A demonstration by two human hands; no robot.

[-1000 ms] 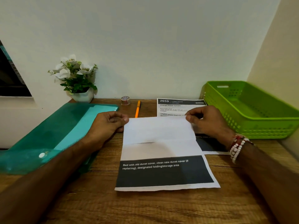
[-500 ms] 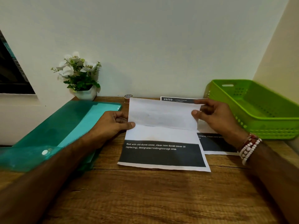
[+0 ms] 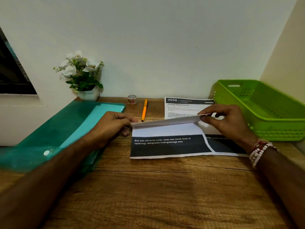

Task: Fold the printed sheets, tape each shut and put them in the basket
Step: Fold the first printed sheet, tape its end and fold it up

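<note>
Left hand (image 3: 113, 124) and right hand (image 3: 226, 121) each pinch an end of the raised flap of the sheet (image 3: 168, 144), mid-bench | I judge the first fold half done | tape (image 3: 132, 99), back edge, untouched | basket (image 3: 264, 113), right edge, no sheet in it yet.

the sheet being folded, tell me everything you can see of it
The sheet is white paper with a dark band across its near end, printed in white: "Bed with old duvet cover...". Its near part lies flat on the wooden table, overlapping a second printed sheet. Its far part is lifted into a blank flap, the left hand pinching one corner, the right hand the other.
</note>
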